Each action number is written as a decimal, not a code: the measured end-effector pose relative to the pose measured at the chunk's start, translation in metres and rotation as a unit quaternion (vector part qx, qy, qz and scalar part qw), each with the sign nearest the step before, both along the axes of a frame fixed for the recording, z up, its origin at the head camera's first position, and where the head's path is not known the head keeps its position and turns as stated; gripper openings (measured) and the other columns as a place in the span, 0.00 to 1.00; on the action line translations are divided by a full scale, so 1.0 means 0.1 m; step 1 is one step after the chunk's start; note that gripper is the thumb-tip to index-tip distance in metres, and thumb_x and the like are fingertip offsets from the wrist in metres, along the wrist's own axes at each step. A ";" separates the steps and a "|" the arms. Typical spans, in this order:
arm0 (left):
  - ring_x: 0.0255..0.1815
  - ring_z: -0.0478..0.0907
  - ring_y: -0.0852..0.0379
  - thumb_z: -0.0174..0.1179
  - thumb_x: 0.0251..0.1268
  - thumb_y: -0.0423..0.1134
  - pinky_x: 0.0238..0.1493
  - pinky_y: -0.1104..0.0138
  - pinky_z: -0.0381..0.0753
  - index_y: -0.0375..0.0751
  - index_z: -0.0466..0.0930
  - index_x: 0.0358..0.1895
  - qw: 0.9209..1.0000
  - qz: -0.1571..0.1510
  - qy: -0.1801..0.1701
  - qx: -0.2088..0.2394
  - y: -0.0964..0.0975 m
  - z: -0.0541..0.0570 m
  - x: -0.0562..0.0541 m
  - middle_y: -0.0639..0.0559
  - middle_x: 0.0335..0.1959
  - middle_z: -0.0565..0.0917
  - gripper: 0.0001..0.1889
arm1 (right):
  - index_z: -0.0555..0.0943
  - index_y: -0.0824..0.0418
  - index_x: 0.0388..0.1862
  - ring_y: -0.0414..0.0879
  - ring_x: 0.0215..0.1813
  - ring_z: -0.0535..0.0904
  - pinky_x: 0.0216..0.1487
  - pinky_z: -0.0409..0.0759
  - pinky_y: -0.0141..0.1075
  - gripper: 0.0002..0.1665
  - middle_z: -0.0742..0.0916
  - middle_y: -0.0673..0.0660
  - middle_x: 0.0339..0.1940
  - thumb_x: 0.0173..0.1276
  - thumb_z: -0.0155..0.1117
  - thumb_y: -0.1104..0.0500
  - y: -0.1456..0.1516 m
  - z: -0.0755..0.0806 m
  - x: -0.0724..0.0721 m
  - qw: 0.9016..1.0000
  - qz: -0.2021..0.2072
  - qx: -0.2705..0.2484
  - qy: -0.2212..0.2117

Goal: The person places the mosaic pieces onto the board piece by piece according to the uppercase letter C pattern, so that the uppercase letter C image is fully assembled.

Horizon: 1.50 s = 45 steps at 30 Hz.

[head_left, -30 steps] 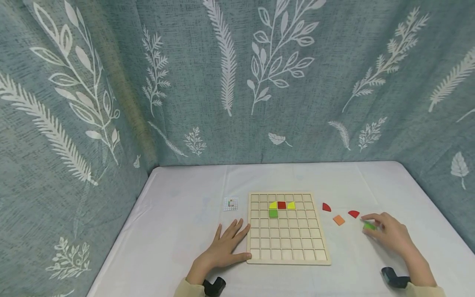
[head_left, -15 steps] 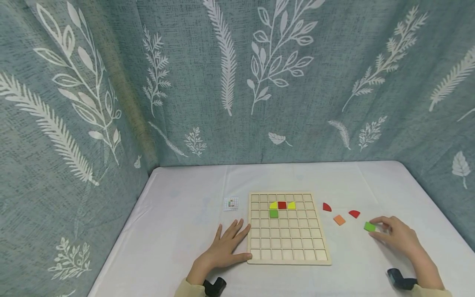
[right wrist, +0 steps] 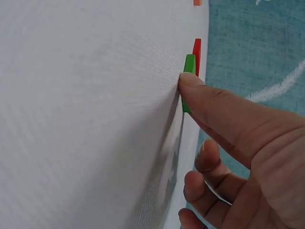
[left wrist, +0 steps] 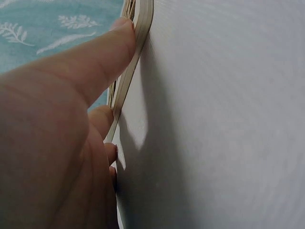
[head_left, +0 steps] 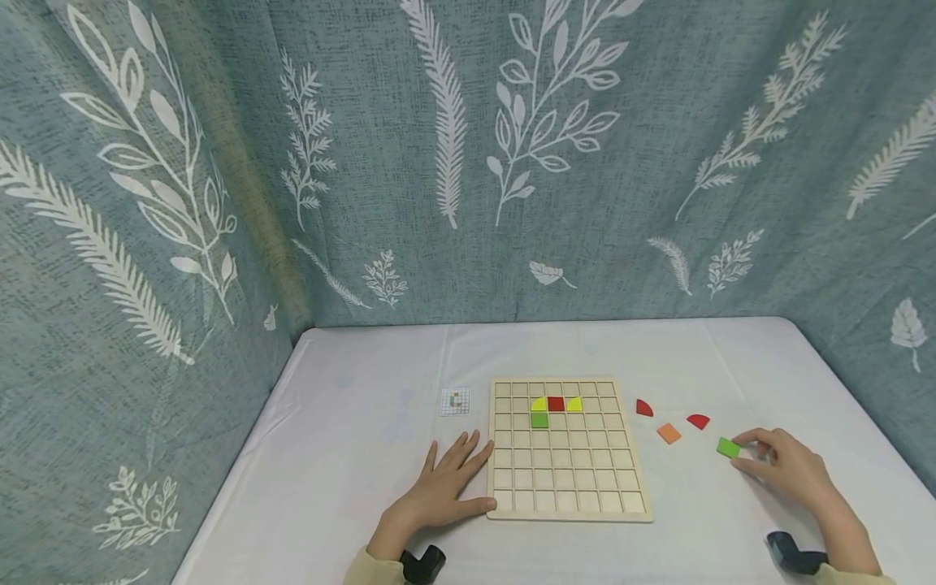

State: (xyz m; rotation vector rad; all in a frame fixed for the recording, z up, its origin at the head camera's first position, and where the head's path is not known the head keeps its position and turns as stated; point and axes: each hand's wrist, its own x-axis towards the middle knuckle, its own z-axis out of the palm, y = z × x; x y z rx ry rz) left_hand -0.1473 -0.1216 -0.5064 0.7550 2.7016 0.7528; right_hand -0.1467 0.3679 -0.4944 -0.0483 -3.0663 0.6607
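Note:
My right hand (head_left: 786, 467) is at the right of the table, thumb and index finger at the near and far edges of a green square tile (head_left: 728, 448), pinching it low over the cloth. In the right wrist view the thumb overlaps the green tile (right wrist: 189, 64), while the other fingers curl loosely below. My left hand (head_left: 436, 490) lies with spread fingers, its fingertips and thumb touching the left edge of a wooden grid board (head_left: 570, 479). On the board sit two yellow quarter-circle tiles (head_left: 539, 405), a red square tile (head_left: 556, 404) and another green square (head_left: 539, 420).
Between the board and my right hand lie an orange square tile (head_left: 669, 433) and two red quarter-circle tiles, one nearer the board (head_left: 644, 408) and one nearer the hand (head_left: 698, 422). A small printed pattern card (head_left: 455, 401) is left of the board. A leaf-patterned curtain (head_left: 468, 162) stands behind the white-covered table.
My right hand has drawn back a little to the right, leaving more of the green tile showing. The tile has stayed in nearly the same spot. My left hand and the board have not moved.

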 end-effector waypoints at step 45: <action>0.75 0.41 0.45 0.55 0.58 0.62 0.69 0.40 0.29 0.49 0.53 0.72 1.000 0.008 -0.012 0.003 0.00 0.00 0.00 0.45 0.75 0.50 0.41 | 0.83 0.57 0.40 0.46 0.31 0.67 0.31 0.59 0.38 0.15 0.77 0.51 0.27 0.53 0.72 0.56 -0.53 0.17 -0.19 0.995 0.083 -0.011 0.063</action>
